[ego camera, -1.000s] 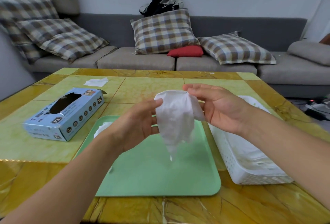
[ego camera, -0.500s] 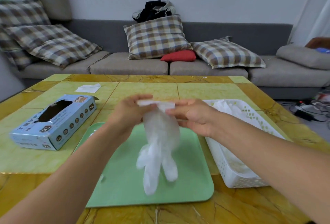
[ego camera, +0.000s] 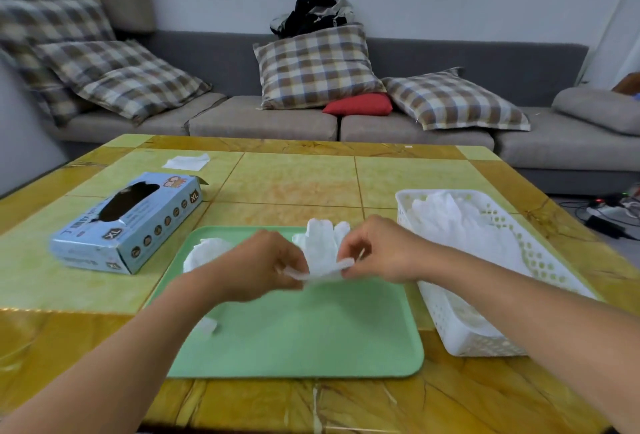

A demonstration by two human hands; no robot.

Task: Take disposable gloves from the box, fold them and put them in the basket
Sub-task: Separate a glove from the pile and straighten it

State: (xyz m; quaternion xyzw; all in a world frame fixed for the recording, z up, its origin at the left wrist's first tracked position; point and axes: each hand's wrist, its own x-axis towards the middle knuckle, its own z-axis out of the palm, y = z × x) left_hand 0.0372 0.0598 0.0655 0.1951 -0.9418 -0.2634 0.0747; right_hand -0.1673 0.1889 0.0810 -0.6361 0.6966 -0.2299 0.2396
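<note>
Left of frame: box (ego camera: 126, 222), light blue card, oblong, marked XL, with a dark oval opening on top; it lies flat on the desk (ego camera: 294, 177), whose top is glossy yellow-green tile with amber marbled borders. A small white scrap (ego camera: 186, 161) lies behind the box, toward upper left. Centre: tray (ego camera: 304, 333), pale green, smooth, rounded corners. A crumpled white glove (ego camera: 207, 252) lies on the tray's far left corner, partly hidden by the left forearm. Left hand (ego camera: 266, 265): fingers curled, pinching the left end of the cuff of a second glove (ego camera: 321, 247). That glove is thin, translucent white film, slightly wrinkled; its cuff is stretched between both hands just above the tray, glove-fingers pointing away from the camera, apparently down on the tray. Right hand (ego camera: 375, 250): fingers curled, pinching the cuff's right end. Right of frame: basket (ego camera: 491, 295), white perforated plastic, rectangular, touching or just beside the tray's right edge; a heap of white gloves already inside. Handling, as judged: the glove is near weightless, limp, likely clingy and easily wrinkled, holds no shape unsupported. Best taken by the cuff corners and laid flat on the tray to fold; a light pinch should suffice, since a hard pull could stretch or tear the film.
</note>
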